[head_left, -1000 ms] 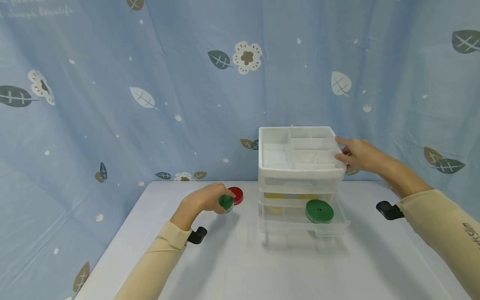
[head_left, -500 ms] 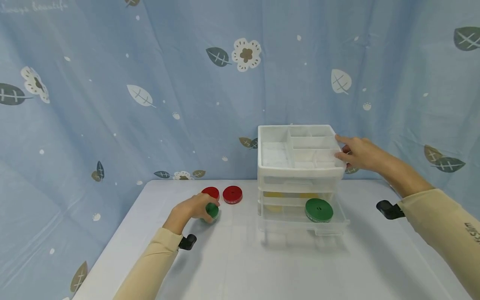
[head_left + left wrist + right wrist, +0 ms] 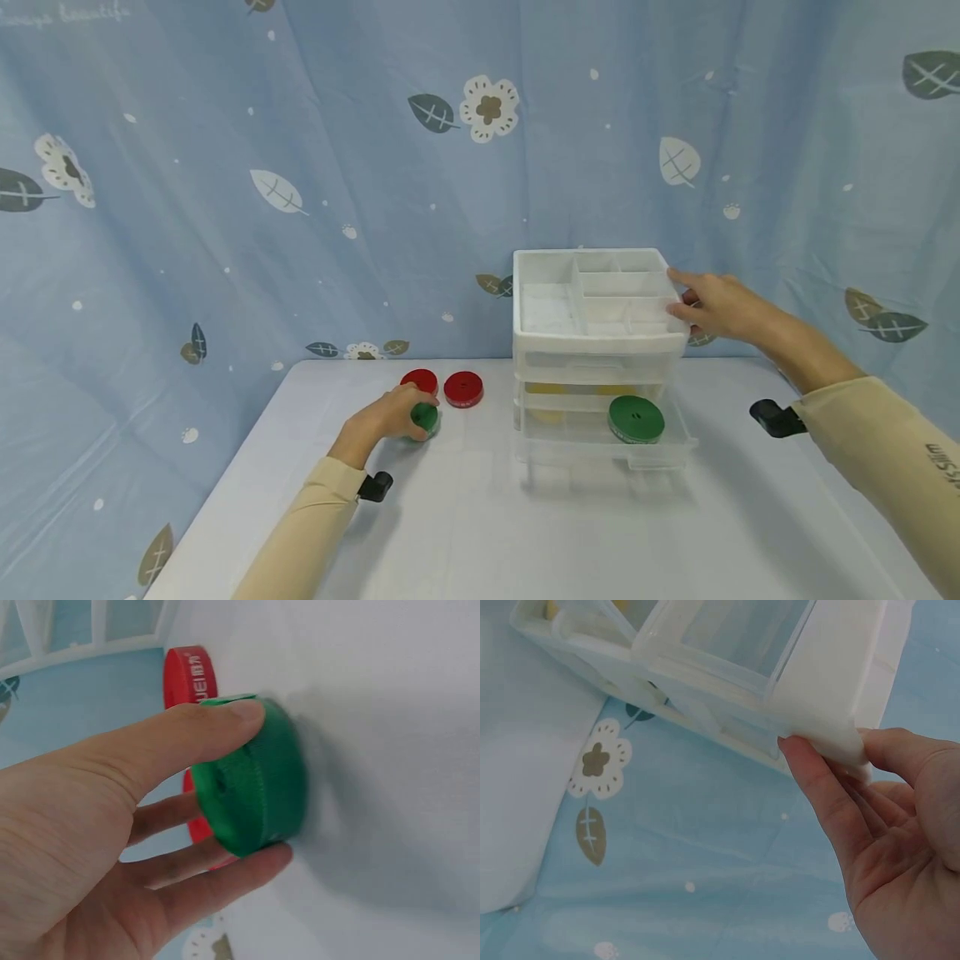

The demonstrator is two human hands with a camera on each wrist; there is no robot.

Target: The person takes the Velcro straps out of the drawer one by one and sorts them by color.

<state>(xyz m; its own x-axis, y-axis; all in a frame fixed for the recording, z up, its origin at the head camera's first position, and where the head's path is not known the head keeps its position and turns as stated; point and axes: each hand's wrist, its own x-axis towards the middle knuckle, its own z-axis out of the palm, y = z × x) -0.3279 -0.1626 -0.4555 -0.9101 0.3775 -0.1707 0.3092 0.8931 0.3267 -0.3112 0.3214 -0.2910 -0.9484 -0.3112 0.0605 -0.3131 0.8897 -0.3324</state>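
My left hand point(image 3: 411, 414) grips a green tape roll point(image 3: 425, 417) low over the white table, left of the drawer unit. The left wrist view shows the thumb point(image 3: 202, 724) on the green roll point(image 3: 259, 780) and the fingers curled under it. Two red rolls point(image 3: 419, 381) point(image 3: 463, 389) lie just behind it. My right hand point(image 3: 677, 293) holds the top right corner of the white plastic drawer unit point(image 3: 592, 346), the corner point(image 3: 832, 712) pinched between thumb and fingers. The bottom drawer point(image 3: 660, 454) stands pulled out with another green roll point(image 3: 636, 419) inside.
The unit's top tray point(image 3: 551, 267) has several bare compartments. Yellow items point(image 3: 547, 392) show through the middle drawer. A blue leaf-patterned curtain point(image 3: 300, 208) hangs right behind the table point(image 3: 480, 525). Black wrist mounts point(image 3: 373, 486) point(image 3: 772, 417) sit on both sleeves.
My left hand has drawn the green roll leftward and a little toward me, which uncovered the second red roll. The right hand has stayed on the unit's corner.
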